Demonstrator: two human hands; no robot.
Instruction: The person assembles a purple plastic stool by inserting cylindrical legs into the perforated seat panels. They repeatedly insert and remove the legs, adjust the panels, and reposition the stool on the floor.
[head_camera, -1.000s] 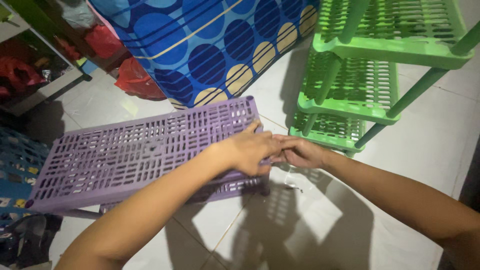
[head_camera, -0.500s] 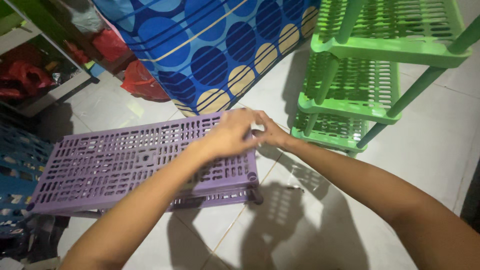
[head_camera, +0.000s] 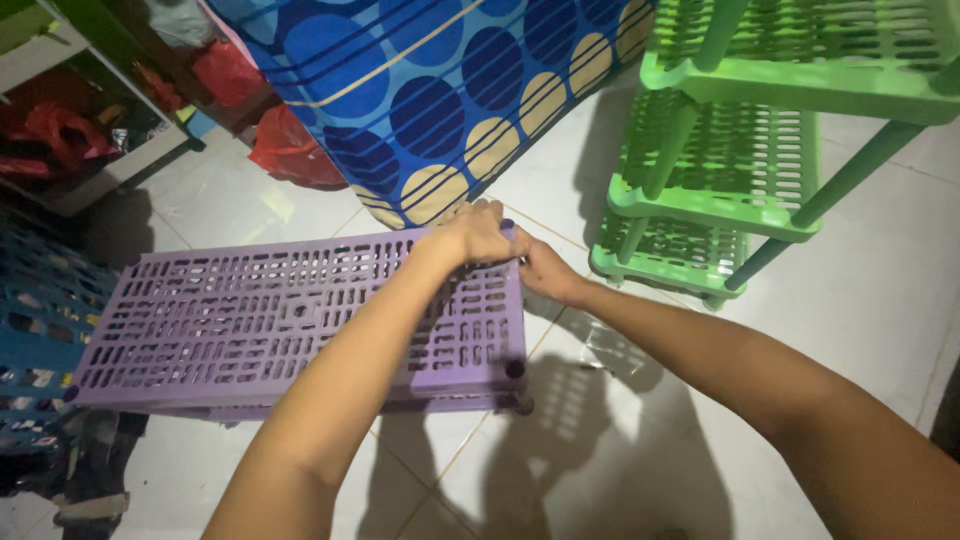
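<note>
- Your left hand (head_camera: 480, 232) rests on the far right corner of the slatted shelf panel (head_camera: 290, 320); your right hand (head_camera: 540, 268) touches that corner's edge just beside it.
- The panel lies flat over the tiled floor (head_camera: 880, 300), in front of you and to the left.
- Behind the panel stands the patterned bag (head_camera: 440, 90).
- Right of the panel — well apart from it — stands the tiered rack (head_camera: 740, 150).
- A crate (head_camera: 35, 300) sits at the panel's left end.

Both hands meet at the far right corner of a slotted purple plastic shelf panel (head_camera: 290, 325) lying flat above the pale tiled floor (head_camera: 880, 310): left hand (head_camera: 478, 232) on top, right hand (head_camera: 543, 268) at its edge. A green plastic shelf rack (head_camera: 720, 190) stands just beside, a blue circle-patterned fabric (head_camera: 440, 80) behind.
</note>
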